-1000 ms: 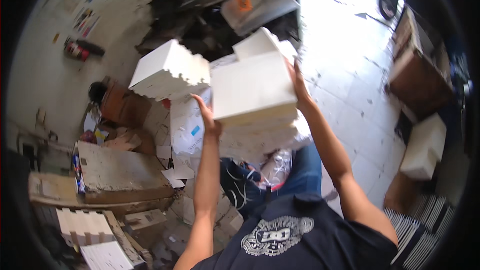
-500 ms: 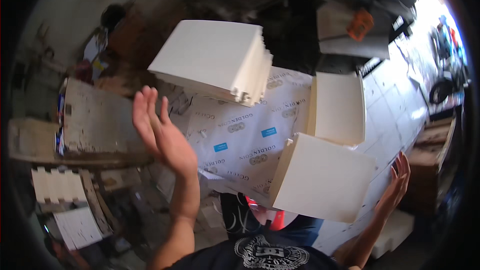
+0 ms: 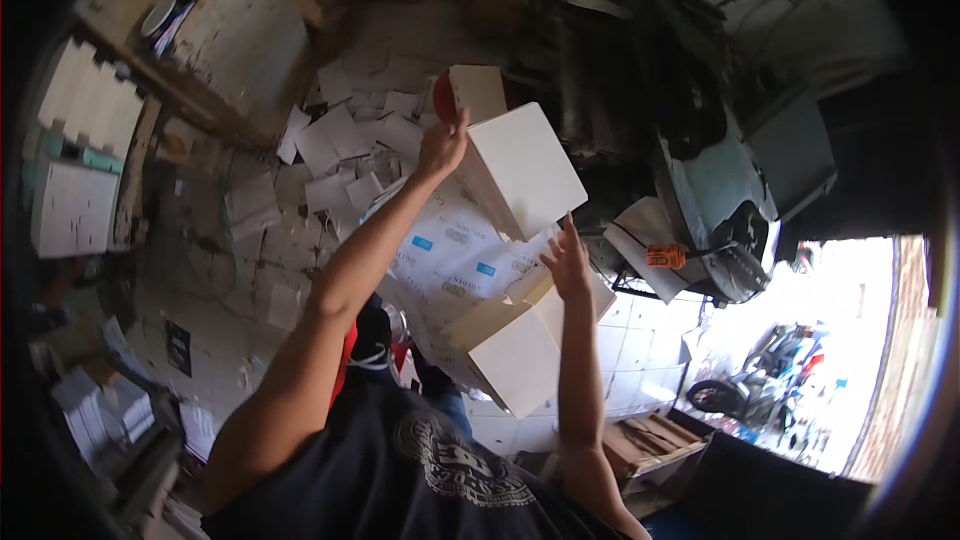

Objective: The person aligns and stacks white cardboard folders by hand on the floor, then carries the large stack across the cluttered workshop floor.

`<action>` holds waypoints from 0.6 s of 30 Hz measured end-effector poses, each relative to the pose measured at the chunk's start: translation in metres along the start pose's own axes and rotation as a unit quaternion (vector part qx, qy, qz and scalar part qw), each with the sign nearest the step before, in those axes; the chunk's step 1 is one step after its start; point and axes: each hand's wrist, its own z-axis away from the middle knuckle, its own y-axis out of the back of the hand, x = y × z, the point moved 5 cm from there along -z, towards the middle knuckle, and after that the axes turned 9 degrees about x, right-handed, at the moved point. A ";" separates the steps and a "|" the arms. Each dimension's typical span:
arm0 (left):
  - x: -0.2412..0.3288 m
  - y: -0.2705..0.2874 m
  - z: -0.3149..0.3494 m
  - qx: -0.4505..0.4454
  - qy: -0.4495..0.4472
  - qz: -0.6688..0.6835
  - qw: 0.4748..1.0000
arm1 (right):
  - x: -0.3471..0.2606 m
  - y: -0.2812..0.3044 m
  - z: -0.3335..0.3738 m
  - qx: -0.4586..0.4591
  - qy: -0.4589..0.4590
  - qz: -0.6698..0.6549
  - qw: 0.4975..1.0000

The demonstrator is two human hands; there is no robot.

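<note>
A tall stack of white sheets stands at the middle of a white printed wrapping sheet. My left hand is at the stack's left side, its fingers stretched along the edge. My right hand is open, fingers apart, with the index fingertip at the stack's near right corner. Whether that fingertip touches is hard to tell. Nearer to me, another white stack sits on the wrapping sheet, with one more partly behind my right forearm. Behind the middle stack, a cream block shows beside something red and round.
Loose white sheets litter the tiled floor beyond my left arm. Dark machinery stands at the far right, with an orange object on it. A wooden crate is at right, and a motorcycle stands in the bright doorway.
My view has turned toward the right. Both hands, earlier raised apart from the stacks, have come in to the two sides of the middle stack.
</note>
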 end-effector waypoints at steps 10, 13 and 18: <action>0.026 -0.036 -0.057 -0.187 -0.253 -0.117 0.942 | -0.020 -0.059 0.019 0.006 -0.054 -0.037 0.998; 0.031 -0.035 -0.068 -0.238 -0.161 -0.131 0.949 | -0.021 -0.063 0.018 -0.002 -0.048 -0.035 0.998; 0.049 -0.022 -0.059 -0.281 -0.038 -0.123 0.951 | -0.013 -0.040 0.012 -0.016 -0.006 0.017 1.000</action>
